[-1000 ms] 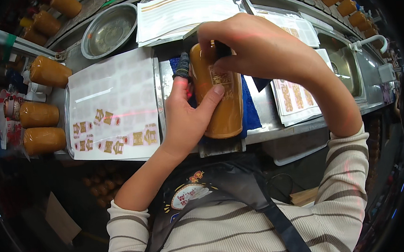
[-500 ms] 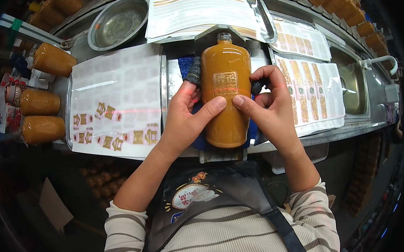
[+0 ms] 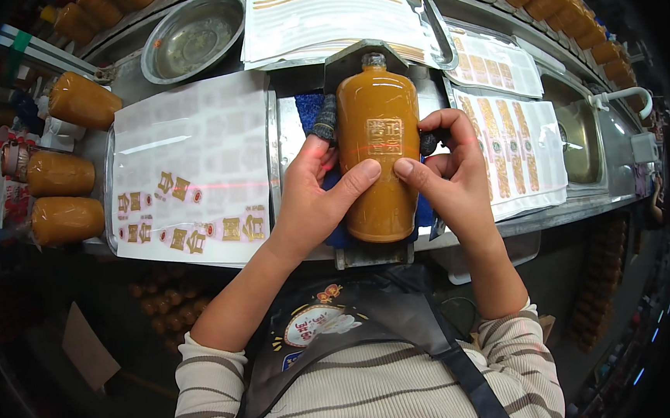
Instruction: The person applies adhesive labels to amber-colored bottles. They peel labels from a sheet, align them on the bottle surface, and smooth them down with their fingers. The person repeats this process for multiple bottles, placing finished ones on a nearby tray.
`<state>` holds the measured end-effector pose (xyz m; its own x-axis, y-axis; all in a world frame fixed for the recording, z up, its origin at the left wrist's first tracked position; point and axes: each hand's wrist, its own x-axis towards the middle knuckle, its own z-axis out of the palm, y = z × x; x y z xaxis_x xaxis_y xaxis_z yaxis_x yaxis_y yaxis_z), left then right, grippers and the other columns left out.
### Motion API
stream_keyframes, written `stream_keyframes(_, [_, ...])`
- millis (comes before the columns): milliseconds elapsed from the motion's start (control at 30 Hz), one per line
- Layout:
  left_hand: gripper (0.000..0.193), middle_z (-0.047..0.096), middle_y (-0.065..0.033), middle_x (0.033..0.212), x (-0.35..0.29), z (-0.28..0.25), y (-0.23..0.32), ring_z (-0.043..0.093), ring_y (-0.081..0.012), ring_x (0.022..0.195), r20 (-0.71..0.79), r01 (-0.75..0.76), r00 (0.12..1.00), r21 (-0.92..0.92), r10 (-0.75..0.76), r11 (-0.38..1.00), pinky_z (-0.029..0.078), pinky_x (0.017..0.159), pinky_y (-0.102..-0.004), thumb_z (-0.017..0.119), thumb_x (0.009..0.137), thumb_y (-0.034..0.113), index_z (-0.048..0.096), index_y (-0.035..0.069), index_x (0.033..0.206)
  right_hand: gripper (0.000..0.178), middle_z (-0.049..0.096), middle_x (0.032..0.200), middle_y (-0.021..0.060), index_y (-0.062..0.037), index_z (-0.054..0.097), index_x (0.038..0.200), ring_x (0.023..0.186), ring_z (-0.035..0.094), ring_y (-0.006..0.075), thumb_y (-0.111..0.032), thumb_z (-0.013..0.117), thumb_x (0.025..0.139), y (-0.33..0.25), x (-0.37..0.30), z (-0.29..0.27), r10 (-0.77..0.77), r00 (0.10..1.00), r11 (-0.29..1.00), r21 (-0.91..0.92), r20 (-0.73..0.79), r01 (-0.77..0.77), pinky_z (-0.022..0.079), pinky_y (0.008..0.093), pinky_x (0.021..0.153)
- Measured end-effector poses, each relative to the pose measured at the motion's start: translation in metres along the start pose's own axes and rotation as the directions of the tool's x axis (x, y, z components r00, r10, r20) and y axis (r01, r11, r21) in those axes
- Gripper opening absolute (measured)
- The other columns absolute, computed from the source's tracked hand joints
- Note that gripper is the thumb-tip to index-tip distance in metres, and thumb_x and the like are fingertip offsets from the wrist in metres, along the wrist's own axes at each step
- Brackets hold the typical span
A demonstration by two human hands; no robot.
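Note:
A glossy amber-brown bottle (image 3: 382, 198) with a clear glass neck lies on a stand in the middle, neck pointing away from me. On its face sits a square gold decal (image 3: 384, 137), with a thin red light line crossing just below. My left hand (image 3: 320, 194) holds the bottle's left side, thumb pressed on the front under the decal. From the right, my right hand (image 3: 457, 181) grips it the same way, thumb near the decal's lower right. Dark coverings wrap a finger of each hand. The fingertips behind the bottle are partly hidden.
Left of the stand is a tray with a decal sheet (image 3: 190, 141); several bottles (image 3: 60, 172) line the far left. A metal bowl (image 3: 195, 38) and striped sheets (image 3: 329, 19) lie at the back. More decal sheets (image 3: 537, 156) and a sink (image 3: 581, 133) are right.
The bottle has turned or shifted slightly, and its decal now shows more clearly. Both hands keep nearly the same grip, with the right thumb slightly farther right. The whole view has shifted a little.

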<state>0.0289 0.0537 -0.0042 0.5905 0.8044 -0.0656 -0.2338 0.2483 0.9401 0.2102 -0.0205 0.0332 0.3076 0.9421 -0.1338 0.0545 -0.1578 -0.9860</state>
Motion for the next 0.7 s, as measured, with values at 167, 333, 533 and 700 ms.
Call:
stream_keyframes(167, [0.052,0.062,-0.0128,0.129,0.0009,0.0022,0.0021,0.059,-0.0171,0.119,-0.014,-0.012,1.0,0.002,0.012,1.0,0.046,0.104,-0.0327,0.073,0.093,0.016,0.049,-0.003,0.136,0.046,0.055,0.114,0.0075,-0.0022,0.047,0.12,0.065,0.055,-0.0014,-0.006,0.077,0.086,0.0025,0.001,0.0013,-0.018,1.0,0.999,0.033,-0.015,0.019,0.043,0.0129,0.056])
stream_keyframes(333, [0.051,0.062,-0.0133,0.128,0.0025,0.0041,0.0048,0.06,-0.0172,0.118,-0.036,0.009,0.999,0.025,-0.008,1.0,0.047,0.103,-0.0327,0.073,0.093,0.016,0.049,-0.003,0.135,0.043,0.053,0.116,0.009,-0.0014,0.047,0.12,0.077,0.065,0.0036,-0.004,0.075,0.088,0.0046,0.0021,0.0022,-0.011,1.0,0.999,0.053,-0.016,0.012,0.05,0.0136,0.066])
stream_keyframes(533, [0.051,0.062,-0.0134,0.129,0.0027,0.0056,0.0061,0.06,-0.0175,0.118,-0.047,0.019,0.999,0.015,-0.018,1.0,0.048,0.102,-0.0326,0.072,0.094,0.016,0.049,-0.003,0.135,0.042,0.053,0.116,0.0087,-0.0015,0.047,0.119,0.078,0.065,0.0038,-0.002,0.074,0.087,0.0046,0.0029,0.0048,-0.013,0.999,0.997,0.07,-0.035,0.016,0.052,0.0144,0.067])
stream_keyframes(700, [0.051,0.061,-0.0132,0.13,0.0011,0.0047,0.005,0.059,-0.0175,0.119,-0.035,0.011,0.999,0.018,-0.01,1.0,0.047,0.103,-0.0328,0.072,0.093,0.016,0.049,-0.003,0.135,0.043,0.053,0.116,0.0081,-0.0019,0.047,0.119,0.077,0.064,0.003,-0.002,0.074,0.087,0.0029,0.0017,0.0036,0.01,1.0,0.999,0.044,-0.024,-0.009,0.051,0.0143,0.066])
